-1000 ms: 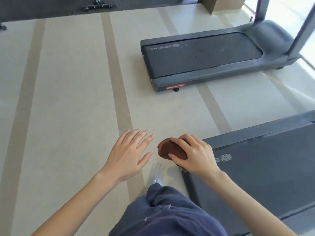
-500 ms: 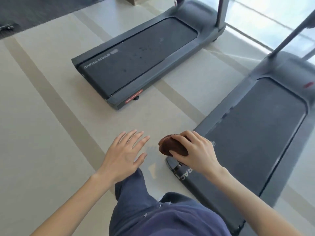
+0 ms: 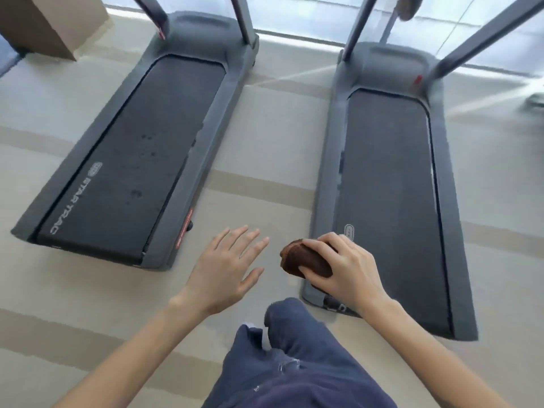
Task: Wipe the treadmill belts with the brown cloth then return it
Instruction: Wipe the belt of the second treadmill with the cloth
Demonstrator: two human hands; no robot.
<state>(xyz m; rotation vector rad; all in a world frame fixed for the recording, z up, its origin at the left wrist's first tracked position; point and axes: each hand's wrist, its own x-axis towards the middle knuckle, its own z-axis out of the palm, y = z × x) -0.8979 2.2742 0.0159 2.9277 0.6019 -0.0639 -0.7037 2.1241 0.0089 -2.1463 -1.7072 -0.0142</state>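
Your right hand grips the brown cloth, which is bunched into a wad. Your fingers curl over its top and your thumb closes on its near edge, so the cloth pokes out to the left of your fingertips. The wad hangs over the near left corner of the right treadmill, beside the right belt; you cannot tell whether it touches the deck. Your left hand is released, fingers straight and spread, holding nothing, just left of the cloth and apart from it.

Beyond your left fingertips lies the left treadmill, and the left belt is dotted with dark spots. Both machines stand on a beige floor with darker stripes, their uprights rising toward a bright window. A brown box sits far off to the left. Your dark blue trouser leg shows below both hands.

Since half a second ago your hands keep the same pose and grip, but your view has swung. Both treadmills now run lengthwise away from you.
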